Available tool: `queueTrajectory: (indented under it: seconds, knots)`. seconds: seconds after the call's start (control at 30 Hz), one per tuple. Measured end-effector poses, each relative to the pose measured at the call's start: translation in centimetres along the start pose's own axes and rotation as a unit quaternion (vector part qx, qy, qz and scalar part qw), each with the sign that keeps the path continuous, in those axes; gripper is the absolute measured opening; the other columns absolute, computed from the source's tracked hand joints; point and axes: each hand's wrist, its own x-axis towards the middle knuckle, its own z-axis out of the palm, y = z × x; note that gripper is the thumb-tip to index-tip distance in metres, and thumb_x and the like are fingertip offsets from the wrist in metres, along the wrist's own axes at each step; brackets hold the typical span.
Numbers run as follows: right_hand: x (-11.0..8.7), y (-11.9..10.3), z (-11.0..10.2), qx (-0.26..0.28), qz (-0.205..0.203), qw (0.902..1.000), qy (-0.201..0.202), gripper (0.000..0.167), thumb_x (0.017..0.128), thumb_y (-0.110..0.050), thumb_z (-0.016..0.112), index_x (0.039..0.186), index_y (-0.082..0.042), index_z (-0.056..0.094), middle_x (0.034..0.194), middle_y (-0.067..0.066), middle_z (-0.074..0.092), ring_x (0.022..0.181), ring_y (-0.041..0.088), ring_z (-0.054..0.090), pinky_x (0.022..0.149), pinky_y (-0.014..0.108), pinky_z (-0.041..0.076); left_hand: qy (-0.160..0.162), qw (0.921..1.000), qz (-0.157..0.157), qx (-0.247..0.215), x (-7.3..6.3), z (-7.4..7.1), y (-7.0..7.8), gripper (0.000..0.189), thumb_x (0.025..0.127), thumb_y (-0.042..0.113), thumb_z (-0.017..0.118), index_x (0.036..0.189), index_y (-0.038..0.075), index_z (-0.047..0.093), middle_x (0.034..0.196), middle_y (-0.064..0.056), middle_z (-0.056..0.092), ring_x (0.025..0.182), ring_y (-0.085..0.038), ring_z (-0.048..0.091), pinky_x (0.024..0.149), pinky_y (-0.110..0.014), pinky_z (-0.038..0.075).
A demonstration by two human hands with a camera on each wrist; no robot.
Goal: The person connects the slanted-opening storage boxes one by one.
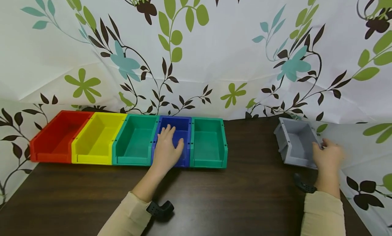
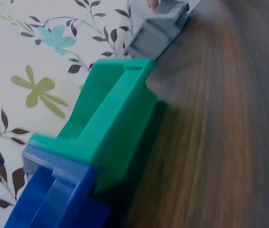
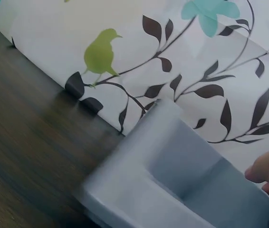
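My left hand point(image 1: 166, 151) is over the blue bin point(image 1: 185, 152), fingers loosely extended and nothing held. Whether its fingertips touch the bin cannot be told. On the right side of the table, my right hand point(image 1: 330, 157) grips the right wall of a grey bin point(image 1: 298, 139) between thumb and fingers. The grey bin point(image 3: 139, 185) looks slightly tilted, and no contents show in it. In the left wrist view, the blue bin point(image 2: 53, 190) adjoins a green bin point(image 2: 110, 109), with part of the left hand at the left edge.
A red bin point(image 1: 62, 135), a yellow bin point(image 1: 98, 135) and another green bin point(image 1: 137, 137) continue the row to the left. The dark wooden table point(image 1: 245, 195) extends in front. A leaf-patterned white sheet point(image 1: 220, 55) hangs behind and beside the table.
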Motion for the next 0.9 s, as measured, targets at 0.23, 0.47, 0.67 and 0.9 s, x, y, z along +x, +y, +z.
queueTrajectory:
  seconds: [0.23,0.47,0.67,0.9]
  knots:
    - [-0.1,-1.0,1.1,0.01,0.001,0.9976,-0.068,0.052,0.097,-0.027,0.041,0.13,0.012,0.048,0.117,0.034,0.053,0.101,0.043,0.05,0.063,0.036,0.039,-0.089,0.9875,-0.039,-0.125,0.3,1.7,0.7,0.052,0.091,0.026,0.059,0.135,-0.002,0.049,0.141,-0.021,0.047,0.132,-0.035,0.043,0.108,-0.051,0.037]
    - [-0.5,-2.4,1.4,0.045,-0.036,0.9879,-0.144,0.056,0.095,-0.034,0.046,0.126,0.013,0.051,0.122,0.036,0.051,0.105,0.044,0.051,0.067,0.035,0.044,-0.124,0.9688,-0.091,-0.194,0.4,2.4,0.4,0.055,0.09,0.023,0.063,0.138,0.001,0.046,0.138,-0.019,0.051,0.126,-0.032,0.051,0.102,-0.046,0.044]
    - [-1.5,-4.4,2.3,0.061,-0.085,0.9814,-0.161,0.051,0.094,-0.029,0.052,0.119,0.016,0.056,0.116,0.037,0.056,0.103,0.044,0.054,0.069,0.037,0.047,-0.132,0.9638,-0.104,-0.207,0.4,2.3,0.3,0.057,0.09,0.025,0.063,0.139,0.0,0.045,0.14,-0.02,0.048,0.126,-0.034,0.05,0.102,-0.046,0.044]
    - [-2.4,-6.4,3.5,0.078,-0.084,0.9832,-0.142,0.044,0.093,-0.026,0.055,0.113,0.013,0.061,0.109,0.031,0.062,0.087,0.028,0.059,0.059,0.024,0.044,-0.141,0.9589,-0.119,-0.216,0.3,2.2,0.6,0.057,0.092,0.023,0.061,0.141,0.0,0.042,0.143,-0.02,0.044,0.13,-0.035,0.046,0.104,-0.046,0.041]
